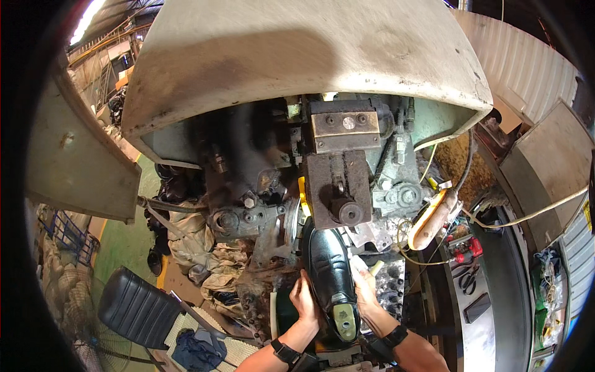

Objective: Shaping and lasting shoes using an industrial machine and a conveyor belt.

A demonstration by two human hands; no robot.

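Observation:
A black leather shoe (327,263) lies lengthwise before me, its far end under the dark metal head (338,186) of a machine. At its near end a green last (345,319) with a round hole fills the opening. My left hand (304,299) grips the shoe's left side, fingers bent against the leather. From the right side my right hand (364,290) clasps it, and some of those fingers are hidden behind the shoe. Both wrists wear dark bands.
A large pale machine hood (297,56) arches over the work. At right hang a wooden-handled tool (434,220) and loose cables. A bench there carries scissors (467,279), a red tool (468,248) and a dark flat object (477,308). A black padded chair (136,307) stands left, near crumpled cloth (195,245).

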